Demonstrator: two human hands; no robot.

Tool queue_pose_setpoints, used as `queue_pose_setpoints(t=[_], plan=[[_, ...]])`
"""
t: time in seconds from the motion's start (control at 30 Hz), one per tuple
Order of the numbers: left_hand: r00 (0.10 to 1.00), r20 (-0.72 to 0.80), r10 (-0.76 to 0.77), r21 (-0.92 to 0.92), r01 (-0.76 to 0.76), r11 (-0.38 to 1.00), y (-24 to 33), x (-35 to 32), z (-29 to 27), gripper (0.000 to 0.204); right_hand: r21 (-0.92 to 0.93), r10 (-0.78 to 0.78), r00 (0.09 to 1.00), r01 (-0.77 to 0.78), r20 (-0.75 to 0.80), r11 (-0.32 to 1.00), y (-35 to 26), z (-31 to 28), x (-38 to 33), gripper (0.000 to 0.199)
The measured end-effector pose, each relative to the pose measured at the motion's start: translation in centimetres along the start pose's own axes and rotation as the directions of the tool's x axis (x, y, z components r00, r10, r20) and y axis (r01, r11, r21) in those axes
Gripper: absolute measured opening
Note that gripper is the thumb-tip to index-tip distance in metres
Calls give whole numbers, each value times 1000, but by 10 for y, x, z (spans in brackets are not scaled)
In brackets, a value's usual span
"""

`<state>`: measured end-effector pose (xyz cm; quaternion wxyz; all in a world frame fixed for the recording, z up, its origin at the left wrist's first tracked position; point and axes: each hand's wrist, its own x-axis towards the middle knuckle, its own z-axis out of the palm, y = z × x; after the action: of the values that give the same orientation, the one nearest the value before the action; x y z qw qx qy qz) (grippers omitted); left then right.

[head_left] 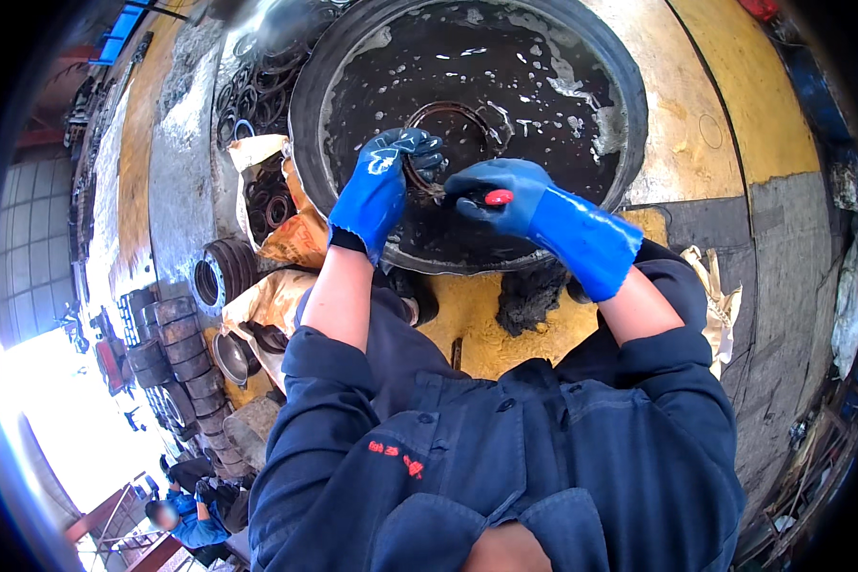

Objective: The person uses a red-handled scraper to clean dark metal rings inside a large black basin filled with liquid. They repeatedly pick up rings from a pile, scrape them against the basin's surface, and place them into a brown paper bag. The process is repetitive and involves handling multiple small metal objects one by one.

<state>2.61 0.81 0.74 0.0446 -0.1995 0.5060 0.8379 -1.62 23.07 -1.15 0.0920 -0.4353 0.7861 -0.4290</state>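
A large round black tub (631,114) of dark, foam-flecked liquid stands in front of me. My left hand (383,176), in a wet blue rubber glove, is closed on the near left side of a thin brown ring (448,107), held over the liquid. My right hand (510,195), gloved alike, is closed around a tool whose red handle end (499,197) shows at the fist. The tool's working end is mostly hidden; something frayed shows between the hands, against the ring. I cannot make out what kind of tool it is.
Left of the tub, an open sack (257,153) holds rings, with more rings (267,86) heaped behind. Stacked dark rings (186,348) stand farther left. A dark lump (529,300) lies between my legs. Another person (195,520) is at the lower left.
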Motion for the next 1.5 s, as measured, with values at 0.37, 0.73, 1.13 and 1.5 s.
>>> queue_pose_setpoints(t=[0.37, 0.73, 1.13, 1.5], plan=[[976, -36, 217, 157, -209, 965, -1, 4, -23, 26, -322, 446, 872, -489, -203, 811, 18, -28, 7, 27], [981, -113, 155, 129, -140, 982, 3, 11, -16, 25, 376, 560, 826, -542, 71, 752, -21, 7, 25, 30], [984, -124, 128, 366, -75, 927, 14, 2, -14, 22, 336, 473, 746, -345, -470, 877, 38, 0, 17, 24], [984, -156, 85, 376, -20, 926, 6, 4, 4, 22, 64, -50, 930, 79, -365, 995, 29, -18, 47, 30]])
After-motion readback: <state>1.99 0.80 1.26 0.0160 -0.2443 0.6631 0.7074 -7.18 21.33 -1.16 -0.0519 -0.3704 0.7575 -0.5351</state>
